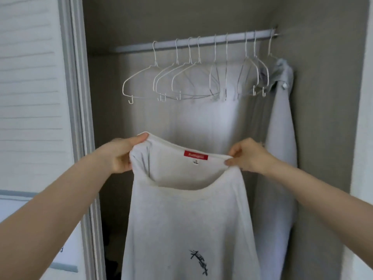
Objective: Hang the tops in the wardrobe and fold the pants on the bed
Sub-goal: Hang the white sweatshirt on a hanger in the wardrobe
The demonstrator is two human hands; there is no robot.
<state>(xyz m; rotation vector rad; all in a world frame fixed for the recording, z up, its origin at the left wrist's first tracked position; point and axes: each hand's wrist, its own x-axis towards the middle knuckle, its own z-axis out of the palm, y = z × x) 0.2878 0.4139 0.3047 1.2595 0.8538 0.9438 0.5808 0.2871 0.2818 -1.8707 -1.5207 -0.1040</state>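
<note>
I hold a light grey top [187,215] up in front of the open wardrobe, its neck opening spread wide and a red label showing inside the collar. My left hand [121,153] grips the left side of the collar. My right hand [247,155] pinches the right side. A dark scribbled print marks the front near the bottom of the frame. Above it, several bare white wire hangers [177,77] hang on the wardrobe rail [193,42].
Another pale grey garment [281,126] hangs at the rail's far right, against the wardrobe's side wall. A white louvered door [30,98] and its grey frame stand to the left. A white wall edge [363,128] bounds the right side.
</note>
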